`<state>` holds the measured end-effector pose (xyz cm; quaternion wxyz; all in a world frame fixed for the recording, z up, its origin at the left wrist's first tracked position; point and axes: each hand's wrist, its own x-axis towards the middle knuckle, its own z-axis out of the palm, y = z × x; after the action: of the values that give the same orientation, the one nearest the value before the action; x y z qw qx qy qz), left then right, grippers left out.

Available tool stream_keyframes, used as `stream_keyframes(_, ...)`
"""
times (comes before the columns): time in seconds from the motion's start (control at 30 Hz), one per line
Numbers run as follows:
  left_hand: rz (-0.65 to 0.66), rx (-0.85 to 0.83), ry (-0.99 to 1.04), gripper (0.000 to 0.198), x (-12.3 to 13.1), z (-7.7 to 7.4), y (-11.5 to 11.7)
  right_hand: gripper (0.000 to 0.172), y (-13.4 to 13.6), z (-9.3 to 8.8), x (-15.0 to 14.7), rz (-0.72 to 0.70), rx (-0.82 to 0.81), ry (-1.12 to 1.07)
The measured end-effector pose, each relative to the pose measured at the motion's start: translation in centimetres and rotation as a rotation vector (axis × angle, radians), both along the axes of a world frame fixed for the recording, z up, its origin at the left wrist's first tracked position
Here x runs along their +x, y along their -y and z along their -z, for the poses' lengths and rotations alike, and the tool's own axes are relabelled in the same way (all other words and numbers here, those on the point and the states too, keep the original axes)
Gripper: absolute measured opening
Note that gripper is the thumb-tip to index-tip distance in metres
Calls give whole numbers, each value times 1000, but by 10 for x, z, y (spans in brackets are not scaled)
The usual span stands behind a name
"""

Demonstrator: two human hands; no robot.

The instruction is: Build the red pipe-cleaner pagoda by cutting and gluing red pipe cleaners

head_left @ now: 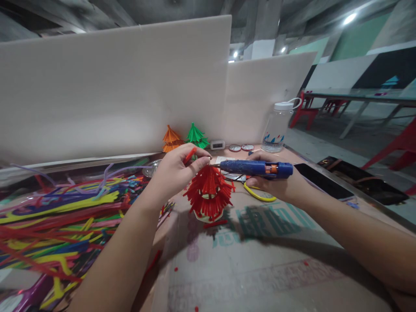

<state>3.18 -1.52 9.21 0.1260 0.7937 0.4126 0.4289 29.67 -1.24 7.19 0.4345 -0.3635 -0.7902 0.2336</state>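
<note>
While the nozzle of the blue glue gun (250, 168) points left at the left hand (178, 168), the main hazard is contact between bare fingers and a tip that is probably hot. The left hand is nearly closed: thumb and forefinger pinch together at the nozzle, and a short red strip (190, 155) is held among the fingers. Whether the pale speck at the pinch is glue or a part cannot be told. The right hand (276, 185) is curled around the glue gun; its hold on any trigger is hidden.

The red tiered model (208, 195) stands upright at the middle of the scene, below the nozzle, toward the far part of the cardboard sheet (253, 273). Excess feed could drip glue onto its upper tier or the thumb. A downward slip of either wrist could tilt the model or bend its strips.

The yellow-handled scissors (260, 197) lie right of the model; a dropping right hand could knock them. The heap of coloured strips (61, 225) lies left of the left forearm; a sideways sweep could scatter it.
</note>
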Motion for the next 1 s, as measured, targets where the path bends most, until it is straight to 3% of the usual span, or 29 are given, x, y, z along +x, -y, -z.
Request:
stream_keyframes(0.33,7,-3,16,18,1,0,0,45,-2,2,1,-4,30,9)
stream_keyframes(0.57,-15,-24,25,21,0,-1,0,42,-3,2,4,-43,179,84)
stream_keyframes(0.73,-30,-16,30,21,-1,0,-2,46,-2,-2,6,-45,123,126)
stream_keyframes(0.9,-75,-34,64,21,-2,4,-9,44,-8,0,12,-124,-26,-51)
stream_keyframes(1.0,-107,-45,93,21,-3,5,-12,41,-27,7,17,-30,-31,-78)
